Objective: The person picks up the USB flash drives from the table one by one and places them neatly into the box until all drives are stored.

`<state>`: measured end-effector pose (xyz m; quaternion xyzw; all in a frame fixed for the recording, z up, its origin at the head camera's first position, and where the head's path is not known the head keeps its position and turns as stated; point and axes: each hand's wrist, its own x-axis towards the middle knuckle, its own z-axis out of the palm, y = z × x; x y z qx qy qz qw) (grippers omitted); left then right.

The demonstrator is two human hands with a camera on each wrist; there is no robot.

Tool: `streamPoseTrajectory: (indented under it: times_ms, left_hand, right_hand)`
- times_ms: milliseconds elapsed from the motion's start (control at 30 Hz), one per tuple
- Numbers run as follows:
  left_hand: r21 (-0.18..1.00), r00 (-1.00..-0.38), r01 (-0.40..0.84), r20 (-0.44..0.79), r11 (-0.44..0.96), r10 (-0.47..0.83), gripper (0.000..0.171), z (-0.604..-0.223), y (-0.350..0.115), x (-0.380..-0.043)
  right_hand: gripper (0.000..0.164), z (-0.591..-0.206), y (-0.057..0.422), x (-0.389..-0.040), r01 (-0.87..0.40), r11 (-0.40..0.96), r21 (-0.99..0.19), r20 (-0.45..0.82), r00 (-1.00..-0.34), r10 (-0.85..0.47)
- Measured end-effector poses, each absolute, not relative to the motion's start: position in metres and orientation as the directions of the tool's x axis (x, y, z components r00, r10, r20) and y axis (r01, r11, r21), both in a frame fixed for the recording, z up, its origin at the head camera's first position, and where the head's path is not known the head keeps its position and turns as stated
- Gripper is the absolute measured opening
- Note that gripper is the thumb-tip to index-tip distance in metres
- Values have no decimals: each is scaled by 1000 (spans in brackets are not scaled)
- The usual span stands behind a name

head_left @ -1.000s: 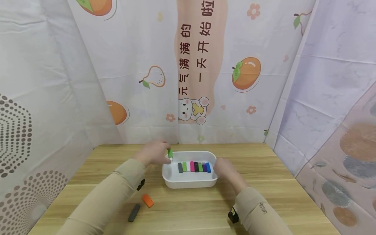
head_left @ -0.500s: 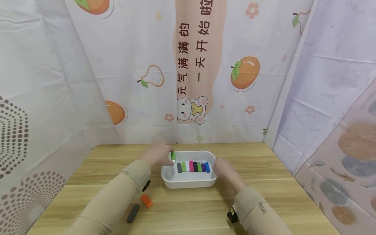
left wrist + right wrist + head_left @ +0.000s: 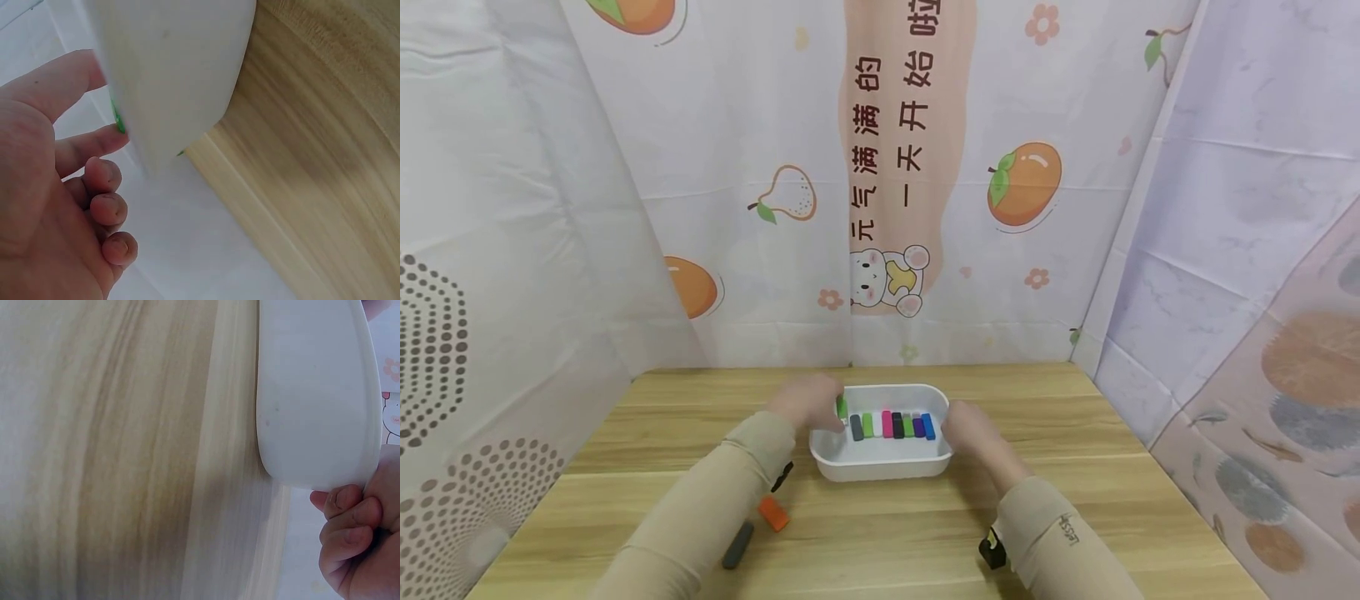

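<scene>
A white plastic tub (image 3: 883, 472) stands on the wooden table. Inside it several small coloured bars (image 3: 887, 423), in grey, light green, white, pink, black, purple and blue, lie side by side in a row. My left hand (image 3: 808, 402) reaches over the tub's left end and pinches a green bar (image 3: 842, 408) between thumb and index finger. In the left wrist view the tub's wall mostly hides this green bar (image 3: 117, 117), while the other fingers are curled. At the opposite end, my right hand (image 3: 967, 427) grips the tub's rim, its fingers (image 3: 350, 515) bent against the outside wall.
An orange block (image 3: 773, 513) and a dark grey bar (image 3: 738, 546) lie on the table, close beside my left forearm. Behind the table's back edge hangs a white printed curtain (image 3: 737, 350), and more cloth closes off both sides.
My left hand has moved right and lowered the green bar into the left end of the tub. The right hand stays at the tub's right rim.
</scene>
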<state>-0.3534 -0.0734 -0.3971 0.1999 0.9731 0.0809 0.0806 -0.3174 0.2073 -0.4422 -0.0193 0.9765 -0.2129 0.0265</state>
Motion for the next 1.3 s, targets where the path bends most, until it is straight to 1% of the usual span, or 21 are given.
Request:
streamPoseTrajectory:
  times_ms: [67,133,300,500,800,1100,1300]
  left_hand:
    - [170,-903,387,-129,906,409,31,-400,-71,-354]
    - [124,-898,410,-121,904,424,29,-404,-69,-354]
    - [27,-888,448,-98,893,449,33,-415,-64,-357]
    - [-43,-879,470,-109,882,463,36,-422,-60,-359]
    - [-71,-879,472,-112,879,463,36,-427,-57,-361]
    - [-119,-891,450,-133,885,435,32,-430,-52,-360]
    - [-120,-898,437,-125,892,423,30,-434,-51,-362]
  right_hand:
    - [19,-442,207,-317,-16,904,-427,-53,-998,-43]
    - [21,-442,207,-317,-10,906,-424,-60,-997,-38]
    - [22,-442,205,-317,-15,920,-392,-51,-998,-38]
    - [21,-442,205,-318,-9,919,-393,-56,-998,-34]
    - [19,-440,205,-318,-21,919,-394,-47,-998,-43]
    - [22,-440,206,-318,-18,916,-400,-51,-998,-42]
    - [24,-440,205,-318,15,906,-424,-76,-997,-19]
